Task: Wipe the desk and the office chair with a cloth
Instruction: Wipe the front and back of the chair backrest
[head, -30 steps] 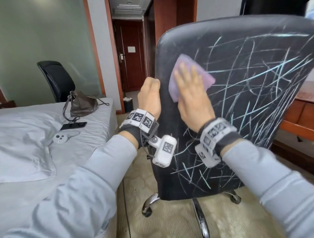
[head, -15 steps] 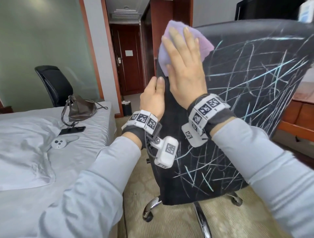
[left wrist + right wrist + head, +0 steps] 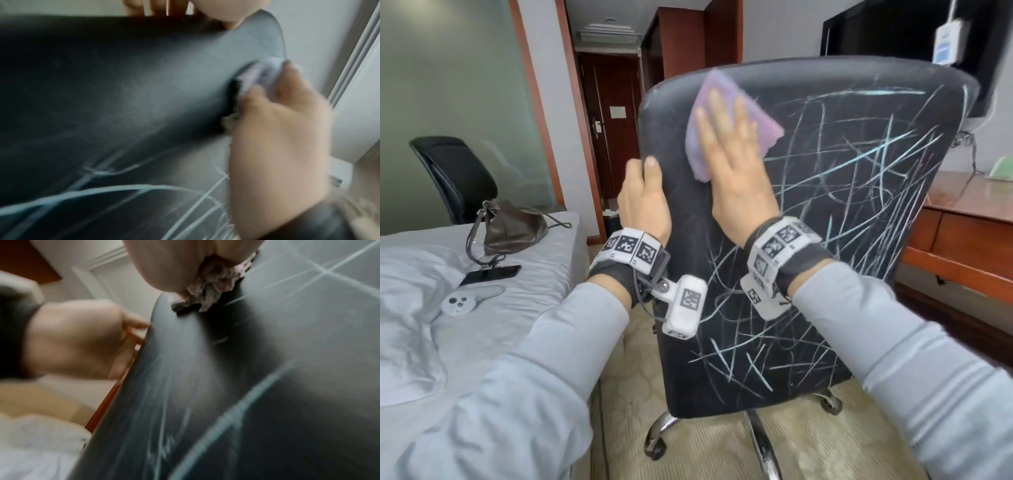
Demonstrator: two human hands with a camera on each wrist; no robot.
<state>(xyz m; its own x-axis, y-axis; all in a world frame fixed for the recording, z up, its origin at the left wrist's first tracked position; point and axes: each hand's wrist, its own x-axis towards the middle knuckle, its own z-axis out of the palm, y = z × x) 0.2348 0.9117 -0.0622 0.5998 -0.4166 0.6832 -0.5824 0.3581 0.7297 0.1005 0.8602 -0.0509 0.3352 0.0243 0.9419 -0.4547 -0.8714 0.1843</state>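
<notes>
Mid-wipe on the back of the office chair, judging by the clean dark patch at upper left and the pale chalky scribbles everywhere else. On the left, rumpled white bed with a soft brown bag and flat black phone. Left hand clamped on the backrest's left edge, thumb in front, fingers curled behind, steadying it. Right hand flat, fingers spread, pressing the soft lilac cloth against smooth black leather near the top. Next, probably firm overlapping strokes rightward and down across the marks. Far right, glossy wooden desk, beyond the chair.
</notes>
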